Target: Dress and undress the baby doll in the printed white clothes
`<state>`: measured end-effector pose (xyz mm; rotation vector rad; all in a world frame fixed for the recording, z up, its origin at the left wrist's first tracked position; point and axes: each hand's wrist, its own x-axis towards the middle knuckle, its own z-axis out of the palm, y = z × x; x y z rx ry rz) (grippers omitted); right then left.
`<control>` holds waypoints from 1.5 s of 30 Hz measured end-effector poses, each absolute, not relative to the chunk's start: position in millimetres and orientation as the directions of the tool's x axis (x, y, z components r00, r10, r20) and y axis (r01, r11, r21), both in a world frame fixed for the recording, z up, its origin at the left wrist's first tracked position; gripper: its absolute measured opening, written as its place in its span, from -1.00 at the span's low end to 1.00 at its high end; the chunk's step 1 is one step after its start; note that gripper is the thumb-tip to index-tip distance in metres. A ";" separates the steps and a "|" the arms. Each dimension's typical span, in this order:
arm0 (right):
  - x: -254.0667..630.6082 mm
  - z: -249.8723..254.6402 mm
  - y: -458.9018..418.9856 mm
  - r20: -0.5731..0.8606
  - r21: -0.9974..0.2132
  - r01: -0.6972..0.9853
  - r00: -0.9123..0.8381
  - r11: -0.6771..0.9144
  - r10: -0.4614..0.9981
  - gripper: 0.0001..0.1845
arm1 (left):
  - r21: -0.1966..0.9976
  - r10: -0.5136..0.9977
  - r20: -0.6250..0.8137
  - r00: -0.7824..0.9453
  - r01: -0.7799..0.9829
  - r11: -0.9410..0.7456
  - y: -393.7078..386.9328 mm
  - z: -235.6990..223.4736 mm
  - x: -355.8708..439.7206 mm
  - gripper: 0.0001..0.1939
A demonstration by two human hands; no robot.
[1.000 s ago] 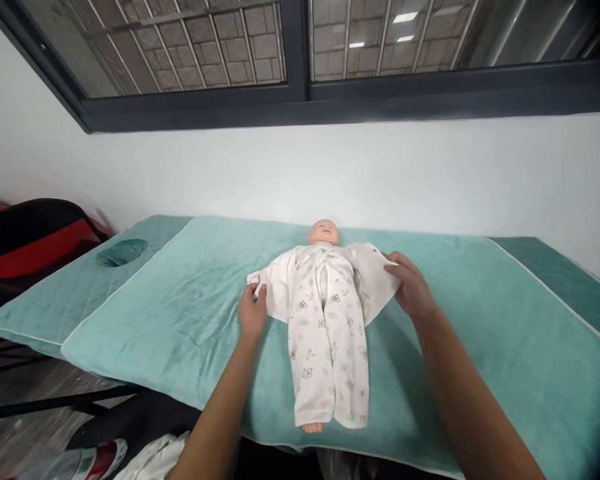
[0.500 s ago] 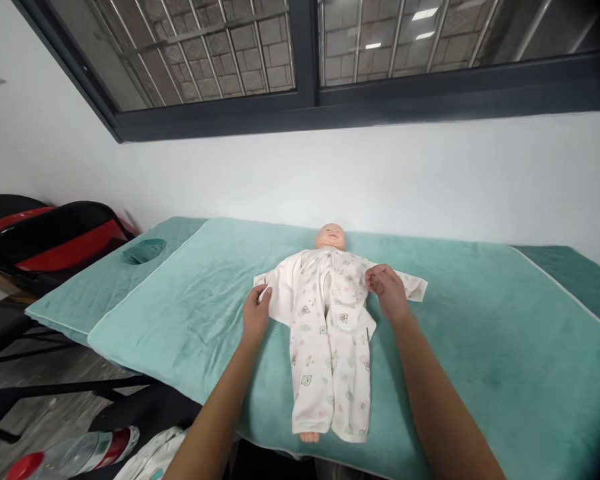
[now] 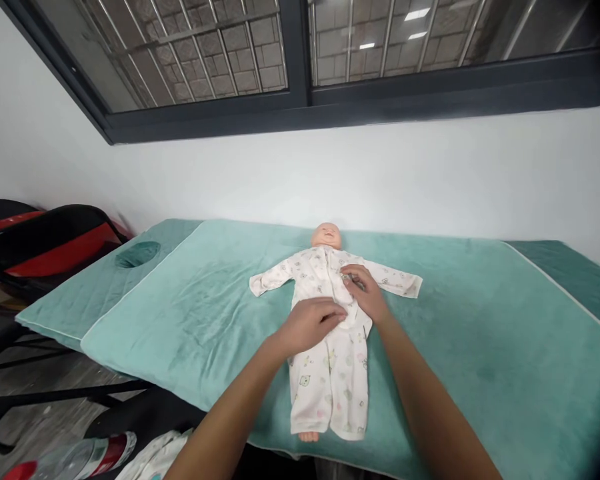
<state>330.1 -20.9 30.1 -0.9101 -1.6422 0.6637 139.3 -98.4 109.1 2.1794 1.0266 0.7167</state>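
A baby doll (image 3: 326, 235) lies on its back on a green-covered massage bed (image 3: 460, 360), head toward the wall. It wears a white printed baby shirt (image 3: 307, 267) and matching trousers (image 3: 350, 393); one foot shows below the left trouser leg. Both sleeves are spread outward. My left hand (image 3: 310, 325) reaches across the doll's waist, its thumb and fingertips closed on the shirt's front flap. On the right side of the chest rests my right hand (image 3: 366, 291), fingers stretched over the shirt and slightly apart. Part of the shirt front is hidden beneath my hands.
White wall and a dark-framed barred window (image 3: 307, 100) stand behind the bed. The bed has a face hole (image 3: 138, 254) at left. Black-and-red folding chairs (image 3: 60, 243) are at left. A plastic bottle (image 3: 75, 457) and white cloth (image 3: 155, 457) lie at lower left.
My left hand has brought the shirt's left flap rightward across the doll's front, uncovering the left sleeve. My right hand has moved left onto the chest. The view has shifted slightly.
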 end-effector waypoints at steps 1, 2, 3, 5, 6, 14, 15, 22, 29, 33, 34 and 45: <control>329.7 30.8 -21.6 0.533 -0.806 0.229 -0.119 0.545 0.838 -0.82 | 0.738 0.793 0.172 0.584 0.457 -0.497 -100.8 106.3 137.5 -0.75; 329.1 31.7 -22.3 0.523 -0.812 0.231 -0.120 0.536 0.844 -0.82 | 0.775 0.797 0.151 0.585 0.431 -0.463 -101.1 104.2 133.9 -0.74; 328.0 32.7 -22.9 0.511 -0.820 0.235 -0.113 0.523 0.852 -0.81 | 0.821 0.821 0.145 0.552 0.396 -0.412 -98.8 102.9 128.8 -0.73; 325.2 36.0 -22.4 0.489 -0.829 0.264 -0.086 0.494 0.868 -0.79 | 0.896 0.909 0.182 0.374 0.317 -0.310 -85.4 103.1 117.2 -0.69; 323.6 38.5 -20.7 0.481 -0.827 0.294 -0.069 0.479 0.874 -0.78 | 0.916 0.944 0.217 0.247 0.283 -0.285 -74.1 103.9 111.8 -0.68; 312.3 71.7 35.1 0.349 -0.673 0.659 -0.117 0.336 0.930 -0.68 | 0.852 0.967 0.252 0.029 0.467 -0.236 44.9 99.0 110.6 -0.69; 310.3 75.0 42.8 0.349 -0.639 0.687 -0.142 0.346 0.926 -0.74 | 0.828 0.967 0.241 0.084 0.502 -0.250 52.2 96.0 113.7 -0.70; 282.9 78.6 73.1 0.443 -0.602 0.730 -0.030 0.322 0.896 -0.85 | 0.856 0.946 0.319 0.062 0.410 -0.315 64.3 78.7 120.7 -0.80; 279.8 65.3 57.6 0.421 -0.777 0.537 0.055 0.328 0.905 -0.72 | 0.882 0.928 0.354 0.116 0.287 -0.373 66.7 79.8 123.1 -0.76; 304.1 46.6 43.5 0.466 -0.798 0.500 0.157 0.337 0.871 -0.67 | 0.854 0.905 0.423 -0.050 0.355 -0.380 62.0 69.7 114.4 -0.71; 312.4 39.9 41.5 0.499 -0.761 0.560 0.182 0.328 0.847 -0.67 | 0.821 0.894 0.440 -0.088 0.441 -0.361 58.3 64.2 109.3 -0.70; 378.2 -1.0 -2.1 0.573 -0.327 0.909 -0.028 0.259 0.819 -0.53 | 0.323 0.919 0.354 -0.176 0.945 0.056 -20.3 7.5 -1.2 -0.48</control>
